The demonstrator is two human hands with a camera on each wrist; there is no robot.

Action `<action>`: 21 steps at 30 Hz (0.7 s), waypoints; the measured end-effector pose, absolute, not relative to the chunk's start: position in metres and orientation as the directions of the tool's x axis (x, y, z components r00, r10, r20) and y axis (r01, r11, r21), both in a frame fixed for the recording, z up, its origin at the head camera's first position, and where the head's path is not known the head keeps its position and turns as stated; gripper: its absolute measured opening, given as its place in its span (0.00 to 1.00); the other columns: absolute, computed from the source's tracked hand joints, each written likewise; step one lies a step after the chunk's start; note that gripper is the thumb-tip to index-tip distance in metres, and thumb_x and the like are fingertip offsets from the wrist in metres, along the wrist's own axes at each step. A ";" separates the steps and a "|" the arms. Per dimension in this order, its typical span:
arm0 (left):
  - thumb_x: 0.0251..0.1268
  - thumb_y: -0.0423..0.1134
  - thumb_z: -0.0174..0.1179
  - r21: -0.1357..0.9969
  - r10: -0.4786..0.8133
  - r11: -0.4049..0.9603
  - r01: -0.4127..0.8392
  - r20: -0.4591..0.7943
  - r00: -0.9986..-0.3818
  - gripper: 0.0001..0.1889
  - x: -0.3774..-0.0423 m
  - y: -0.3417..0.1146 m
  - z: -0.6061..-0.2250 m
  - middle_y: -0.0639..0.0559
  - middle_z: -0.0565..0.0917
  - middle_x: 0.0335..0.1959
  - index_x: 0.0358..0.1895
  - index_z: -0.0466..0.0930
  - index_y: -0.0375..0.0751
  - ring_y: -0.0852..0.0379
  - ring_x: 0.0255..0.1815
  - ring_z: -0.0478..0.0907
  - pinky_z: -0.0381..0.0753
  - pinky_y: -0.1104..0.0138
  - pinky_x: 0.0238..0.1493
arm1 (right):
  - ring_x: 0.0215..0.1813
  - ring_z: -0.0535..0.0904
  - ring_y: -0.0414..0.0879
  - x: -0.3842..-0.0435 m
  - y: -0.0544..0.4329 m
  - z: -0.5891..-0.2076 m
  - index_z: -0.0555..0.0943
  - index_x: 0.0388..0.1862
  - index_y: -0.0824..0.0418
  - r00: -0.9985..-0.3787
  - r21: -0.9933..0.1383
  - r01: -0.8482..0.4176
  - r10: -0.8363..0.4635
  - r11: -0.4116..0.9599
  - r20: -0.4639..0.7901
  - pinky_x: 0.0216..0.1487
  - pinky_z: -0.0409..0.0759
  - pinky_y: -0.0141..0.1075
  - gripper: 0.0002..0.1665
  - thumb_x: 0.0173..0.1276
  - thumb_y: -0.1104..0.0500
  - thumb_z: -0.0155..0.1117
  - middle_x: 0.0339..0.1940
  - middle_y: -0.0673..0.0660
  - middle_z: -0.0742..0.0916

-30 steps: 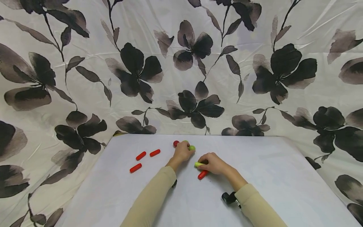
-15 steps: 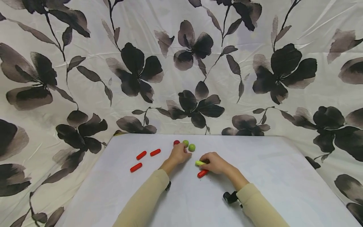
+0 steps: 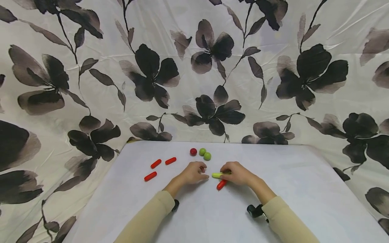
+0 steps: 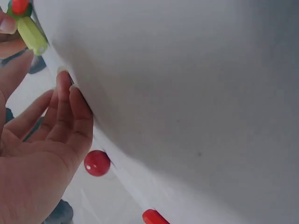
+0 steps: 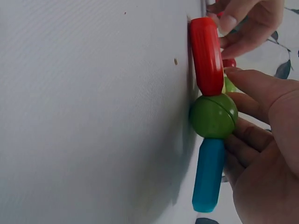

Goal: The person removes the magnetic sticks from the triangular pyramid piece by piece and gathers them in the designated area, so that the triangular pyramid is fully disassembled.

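My right hand [image 3: 237,172] pinches a yellow-green stick [image 3: 216,175] low over the white table. This stick belongs to a joined toy piece. In the right wrist view a green ball [image 5: 213,116] sits between a red stick [image 5: 207,56] and a blue stick [image 5: 209,175], and the yellow-green stick is mostly hidden behind the ball and fingers. My left hand [image 3: 192,172] holds nothing; its fingers are loosely bent, with the tips just left of the yellow-green stick's free end. In the left wrist view a red ball [image 4: 97,163] shows beyond its fingers.
Beyond the left hand, two green balls [image 3: 207,156] stand beside the red ball [image 3: 193,152]. Three loose red sticks [image 3: 150,176] lie on the left of the white table [image 3: 121,209]. A floral cloth [image 3: 188,84] hangs behind the table's far edge.
My left hand has drawn back from the balls toward me and now sits close to the right hand. The right hand keeps its pinch on the yellow-green stick. The head view has shifted slightly.
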State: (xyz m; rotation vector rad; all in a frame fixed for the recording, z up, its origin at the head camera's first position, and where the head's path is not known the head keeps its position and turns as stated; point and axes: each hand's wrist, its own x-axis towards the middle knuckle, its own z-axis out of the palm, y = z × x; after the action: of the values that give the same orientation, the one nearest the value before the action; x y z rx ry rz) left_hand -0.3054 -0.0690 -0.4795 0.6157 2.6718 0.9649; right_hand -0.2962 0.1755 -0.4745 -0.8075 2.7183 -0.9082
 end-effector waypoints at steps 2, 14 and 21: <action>0.66 0.39 0.71 0.653 0.471 0.694 0.302 -0.095 -0.877 0.21 -0.303 -0.067 -0.480 0.50 0.82 0.45 0.58 0.80 0.35 0.55 0.43 0.77 0.79 0.59 0.51 | 0.46 0.81 0.45 -0.294 0.179 -0.473 0.86 0.50 0.66 -0.840 -0.584 -0.453 -0.542 0.674 0.025 0.55 0.80 0.47 0.15 0.70 0.58 0.70 0.43 0.52 0.88; 0.65 0.37 0.71 0.634 0.522 0.691 0.347 -0.107 -0.846 0.21 -0.302 -0.049 -0.477 0.48 0.82 0.48 0.60 0.80 0.36 0.57 0.41 0.76 0.78 0.63 0.49 | 0.52 0.78 0.51 -0.280 0.199 -0.465 0.89 0.48 0.61 -0.833 -0.442 -0.525 -0.544 0.727 0.096 0.57 0.75 0.53 0.15 0.64 0.57 0.76 0.46 0.52 0.88; 0.64 0.37 0.71 0.636 0.556 0.673 0.377 -0.098 -0.825 0.18 -0.304 -0.038 -0.478 0.50 0.82 0.43 0.55 0.83 0.36 0.57 0.41 0.75 0.77 0.64 0.49 | 0.43 0.82 0.47 -0.279 0.202 -0.471 0.89 0.44 0.63 -0.813 -0.439 -0.561 -0.567 0.702 0.133 0.50 0.81 0.45 0.13 0.60 0.62 0.79 0.41 0.52 0.90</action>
State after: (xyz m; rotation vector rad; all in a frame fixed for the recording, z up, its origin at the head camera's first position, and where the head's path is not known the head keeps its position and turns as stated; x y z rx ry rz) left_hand -0.3043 -0.0382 -0.4778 0.7449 2.6046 0.8974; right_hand -0.2786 0.2015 -0.4707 -0.9567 2.8861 -0.7387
